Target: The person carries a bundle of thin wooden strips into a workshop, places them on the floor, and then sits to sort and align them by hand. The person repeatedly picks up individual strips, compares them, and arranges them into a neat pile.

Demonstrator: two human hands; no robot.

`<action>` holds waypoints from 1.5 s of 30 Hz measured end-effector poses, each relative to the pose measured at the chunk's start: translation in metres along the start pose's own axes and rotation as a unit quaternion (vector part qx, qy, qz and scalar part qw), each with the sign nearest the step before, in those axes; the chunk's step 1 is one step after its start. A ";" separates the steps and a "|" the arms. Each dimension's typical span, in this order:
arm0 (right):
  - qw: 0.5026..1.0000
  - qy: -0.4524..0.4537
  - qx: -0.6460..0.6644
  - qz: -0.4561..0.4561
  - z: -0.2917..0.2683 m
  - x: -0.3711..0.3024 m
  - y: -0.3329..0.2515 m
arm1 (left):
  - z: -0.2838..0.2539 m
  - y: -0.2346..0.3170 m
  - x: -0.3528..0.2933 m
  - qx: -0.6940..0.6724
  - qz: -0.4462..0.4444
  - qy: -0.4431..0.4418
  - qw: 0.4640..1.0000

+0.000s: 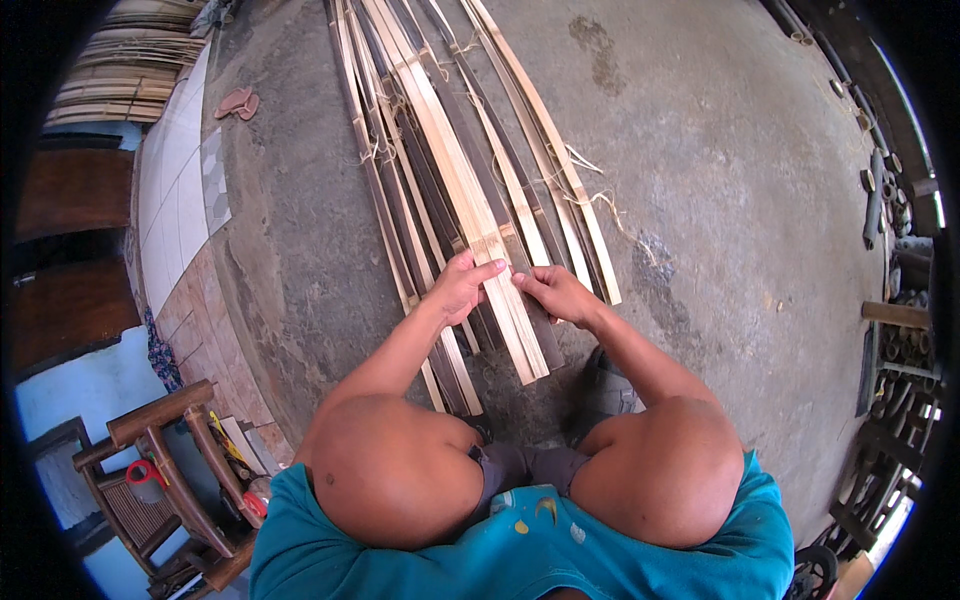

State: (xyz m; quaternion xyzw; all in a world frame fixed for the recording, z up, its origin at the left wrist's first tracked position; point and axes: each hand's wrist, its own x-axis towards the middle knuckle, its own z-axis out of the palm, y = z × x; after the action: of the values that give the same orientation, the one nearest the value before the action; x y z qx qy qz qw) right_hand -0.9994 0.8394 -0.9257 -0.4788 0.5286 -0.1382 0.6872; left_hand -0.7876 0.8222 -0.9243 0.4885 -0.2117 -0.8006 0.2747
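Long bamboo slats, pale and dark brown, run away from me over the floor. My left hand (463, 286) is closed round the left edge of a wide pale bamboo slat (513, 330), its thumb lying on top. My right hand (556, 294) pinches the right side beside a dark bamboo slat (541, 335), the thumb near the pale one; its other fingers are partly hidden. Both slats end just in front of my knees. More slats (527, 215) lie spaced out on either side, joined by thin fibre ties (600, 198) with loose ends.
Grey concrete floor (740, 170) surrounds the slats. A wooden chair (170, 470) with a red-rimmed cup (147, 478) stands at left. Stacked bamboo strips (125, 85) and pink sandals (238, 103) lie at far left. Racks of cut bamboo pieces (905, 350) line the right wall.
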 end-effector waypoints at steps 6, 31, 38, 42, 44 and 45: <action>0.951 0.044 -0.019 -0.306 0.010 -0.038 -0.036 | 0.004 0.004 -0.004 0.031 0.001 0.031 0.999; 0.980 0.100 -0.095 -0.145 0.044 -0.021 0.016 | -0.014 -0.015 0.015 0.092 0.087 0.224 0.966; 0.981 -0.009 0.162 -0.109 0.042 -0.017 0.041 | -0.015 0.002 0.014 0.034 0.051 0.181 0.982; 0.979 -0.040 0.197 -0.037 0.037 -0.025 0.030 | -0.018 0.003 0.009 0.055 0.058 0.157 0.984; 0.982 -0.038 0.185 -0.027 0.035 -0.025 0.026 | -0.016 0.003 0.008 0.058 0.059 0.151 0.985; 0.981 -0.037 0.189 -0.028 0.035 -0.023 0.026 | -0.016 0.003 0.008 0.057 0.061 0.146 0.986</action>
State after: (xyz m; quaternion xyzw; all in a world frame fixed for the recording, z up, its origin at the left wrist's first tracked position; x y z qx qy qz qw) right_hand -0.9865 0.8867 -0.9331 -0.3597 0.4537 -0.2369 0.7802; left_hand -0.7758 0.8134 -0.9346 0.6009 -0.2440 -0.6894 0.3227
